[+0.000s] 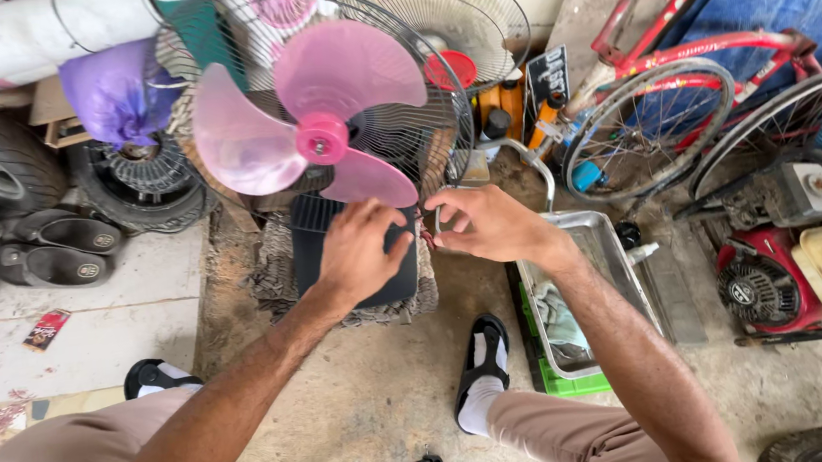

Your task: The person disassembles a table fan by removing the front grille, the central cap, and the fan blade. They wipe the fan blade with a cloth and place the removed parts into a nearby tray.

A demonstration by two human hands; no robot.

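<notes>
Both forearms are stretched forward from the seated body toward a fan with pink blades, which is stood on the concrete floor just ahead of the knees. The left hand is laid palm-down on the fan's dark base, fingers curled loosely over its top edge. The right hand is held just beside it, fingers bent and pinched together at the lower rim of the wire guard; what is pinched cannot be told. A metal tray is seen under the right forearm.
</notes>
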